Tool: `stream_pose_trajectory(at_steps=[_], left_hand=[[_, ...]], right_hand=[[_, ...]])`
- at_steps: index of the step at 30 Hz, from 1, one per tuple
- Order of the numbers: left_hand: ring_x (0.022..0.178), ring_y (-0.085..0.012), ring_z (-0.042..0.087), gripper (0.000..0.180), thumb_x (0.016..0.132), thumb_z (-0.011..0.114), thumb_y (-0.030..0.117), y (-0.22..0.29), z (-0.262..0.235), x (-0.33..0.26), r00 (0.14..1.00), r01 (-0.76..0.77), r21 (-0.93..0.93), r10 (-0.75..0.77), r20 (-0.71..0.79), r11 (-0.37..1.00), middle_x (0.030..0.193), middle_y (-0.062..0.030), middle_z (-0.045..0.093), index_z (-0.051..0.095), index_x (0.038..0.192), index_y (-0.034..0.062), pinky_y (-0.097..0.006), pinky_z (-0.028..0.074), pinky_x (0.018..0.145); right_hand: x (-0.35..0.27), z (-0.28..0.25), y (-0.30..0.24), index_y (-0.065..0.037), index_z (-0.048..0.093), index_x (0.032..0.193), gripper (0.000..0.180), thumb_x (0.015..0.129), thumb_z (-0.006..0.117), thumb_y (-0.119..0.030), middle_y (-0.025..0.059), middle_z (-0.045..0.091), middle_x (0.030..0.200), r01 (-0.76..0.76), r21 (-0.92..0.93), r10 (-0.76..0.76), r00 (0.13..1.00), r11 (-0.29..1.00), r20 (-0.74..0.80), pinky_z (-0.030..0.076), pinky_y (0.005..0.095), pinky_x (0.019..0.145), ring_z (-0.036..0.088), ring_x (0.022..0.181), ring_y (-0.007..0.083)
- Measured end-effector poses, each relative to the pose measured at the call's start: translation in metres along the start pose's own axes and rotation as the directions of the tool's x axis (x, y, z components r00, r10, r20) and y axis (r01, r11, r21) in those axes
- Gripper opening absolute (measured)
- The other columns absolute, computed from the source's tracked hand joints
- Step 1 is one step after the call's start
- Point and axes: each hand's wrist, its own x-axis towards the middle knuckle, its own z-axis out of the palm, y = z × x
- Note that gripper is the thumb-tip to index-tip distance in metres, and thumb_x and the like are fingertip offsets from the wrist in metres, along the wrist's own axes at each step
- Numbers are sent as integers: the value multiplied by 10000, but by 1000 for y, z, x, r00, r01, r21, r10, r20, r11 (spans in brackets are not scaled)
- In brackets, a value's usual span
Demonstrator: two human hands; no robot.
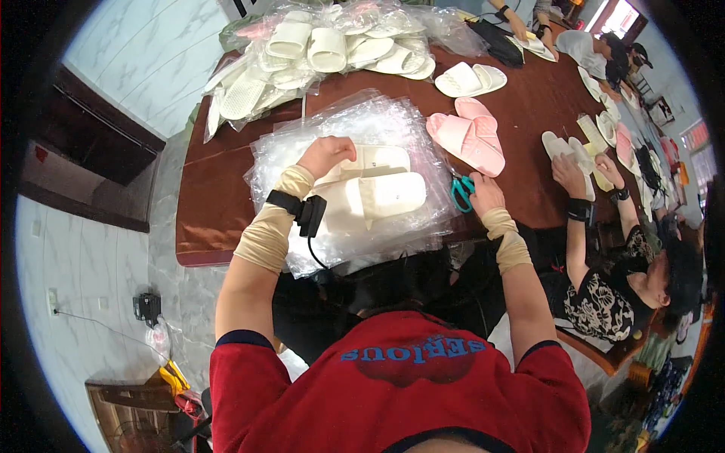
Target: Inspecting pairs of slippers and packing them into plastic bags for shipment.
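Observation:
A pair of cream-white slide slippers (396, 194) lies side by side on a stack of clear plastic bags (279, 170) in front of me. My left hand (328, 155) is over the left end of the farther slipper, its fingers curled together; whatever is between the fingertips is too small to make out. To the right of the stack, my right hand (487, 195) has its fingers closed at the handle of teal-handled scissors (461, 194), which lie at the table's near edge. A pair of pink slippers (468, 140) rests just beyond that hand, one overlapping the other.
Bagged white slippers (310, 49) are heaped at the far left of the brown-covered table (544, 98). Another white pair (470, 79) lies behind the pink one. At the right, a co-worker (604, 302) handles white slippers (578, 162); more people work farther along.

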Motion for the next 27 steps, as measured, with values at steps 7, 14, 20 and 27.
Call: stream_pose_trajectory(at_steps=[7,14,20,27], left_hand=[[725,-197,634,84,843,580,137,18,-12,7,995,-57,-147,45,-84,987,721,-32,657,641,873,88,-317,483,696],[730,-195,638,92,815,582,81,9,-10,-1,988,-76,-193,48,-146,978,749,-53,668,644,883,84,-319,493,698],[720,-178,645,82,818,606,97,0,-8,-4,983,-99,-318,43,-177,943,763,-51,678,644,886,72,-303,500,713],[737,-137,630,74,861,606,99,1,-9,-1,986,-85,-345,29,-166,935,781,-49,669,631,899,40,-283,489,714]], right_hand=[[-9,-5,-11,-76,453,1278,607,720,684,-144,208,528,1032,89,-55,-85,995,995,56,489,456,812,551,938,387],[-20,-31,-9,-56,478,1129,469,745,679,-233,211,561,1012,-55,-131,88,961,990,261,511,451,768,571,965,381],[-18,-52,-40,-91,440,1138,468,777,660,-291,174,629,842,-148,31,142,980,989,142,486,481,671,627,784,360],[14,-72,-129,-83,515,1197,609,662,758,-247,142,513,1005,381,-70,-387,907,922,-163,401,418,886,495,984,318]])
